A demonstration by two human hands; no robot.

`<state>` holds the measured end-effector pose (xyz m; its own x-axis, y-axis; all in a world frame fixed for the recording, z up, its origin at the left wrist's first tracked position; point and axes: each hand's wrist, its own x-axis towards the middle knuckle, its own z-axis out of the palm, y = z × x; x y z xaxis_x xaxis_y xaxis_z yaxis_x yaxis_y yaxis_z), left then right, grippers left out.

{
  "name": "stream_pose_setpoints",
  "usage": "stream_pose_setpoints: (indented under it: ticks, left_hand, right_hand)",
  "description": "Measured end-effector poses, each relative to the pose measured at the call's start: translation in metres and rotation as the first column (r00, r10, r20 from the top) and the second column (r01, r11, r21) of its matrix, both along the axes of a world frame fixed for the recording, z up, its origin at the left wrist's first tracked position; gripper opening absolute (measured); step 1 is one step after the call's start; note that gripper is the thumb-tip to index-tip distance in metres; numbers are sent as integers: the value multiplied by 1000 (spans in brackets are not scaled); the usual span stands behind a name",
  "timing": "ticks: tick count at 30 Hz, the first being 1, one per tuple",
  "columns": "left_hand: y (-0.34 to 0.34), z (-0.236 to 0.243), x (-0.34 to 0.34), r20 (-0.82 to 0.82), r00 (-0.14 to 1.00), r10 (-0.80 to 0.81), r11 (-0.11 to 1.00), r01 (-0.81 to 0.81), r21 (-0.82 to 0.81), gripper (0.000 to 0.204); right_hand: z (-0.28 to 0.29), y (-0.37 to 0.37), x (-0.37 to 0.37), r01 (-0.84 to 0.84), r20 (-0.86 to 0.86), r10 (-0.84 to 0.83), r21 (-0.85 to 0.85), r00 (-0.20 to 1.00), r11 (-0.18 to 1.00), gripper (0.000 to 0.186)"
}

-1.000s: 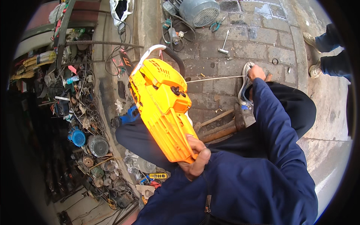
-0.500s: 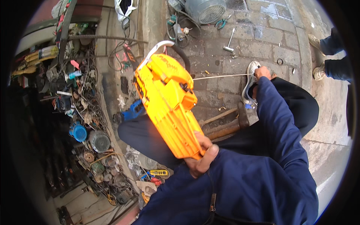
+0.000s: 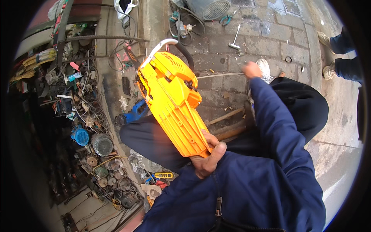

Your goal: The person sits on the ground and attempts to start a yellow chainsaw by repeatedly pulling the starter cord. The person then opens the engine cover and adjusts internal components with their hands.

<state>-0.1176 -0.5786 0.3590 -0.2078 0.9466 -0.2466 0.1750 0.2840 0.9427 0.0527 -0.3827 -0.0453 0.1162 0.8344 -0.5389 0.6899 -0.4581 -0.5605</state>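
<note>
A yellow-orange chainsaw [image 3: 176,100] lies tilted across my lap, its ridged underside facing up. My left hand [image 3: 208,160] is closed round its rear end, close to my jacket's zip. From the saw's side a pale starter cord [image 3: 220,74] runs out taut to the right. At the cord's far end my right hand [image 3: 252,70] is closed and a little blurred; the pull handle inside it is hidden. The white front handle [image 3: 160,48] of the saw points away from me, and the dark guide bar [image 3: 132,58] extends past it at the far left.
A hammer with a wooden handle [image 3: 228,116] lies by my legs. A blue power tool [image 3: 135,112] rests beside my left knee. Farther off are a metal T-shaped wrench [image 3: 235,38], pliers [image 3: 227,18] and a motor housing [image 3: 212,8]. Another person's shoes [image 3: 328,71] stand at right.
My right hand has moved left and slightly away, nearer the saw, so less cord shows. The saw has shifted slightly left; my left hand keeps its hold.
</note>
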Motion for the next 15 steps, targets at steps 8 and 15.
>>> stream_pose_setpoints:
  ticks: [8,15]
  left_hand:
    - [-5,-11,-15,-54,997,-51,995,56,83,17]
    - [-3,-23,-12,-40,993,-111,993,112,38,16]
  right_hand:
    - [125,41,-95,-259,-188,235,-118,954,959,41]
    - [94,19,-95,-211,-227,178,-131,957,969,45]
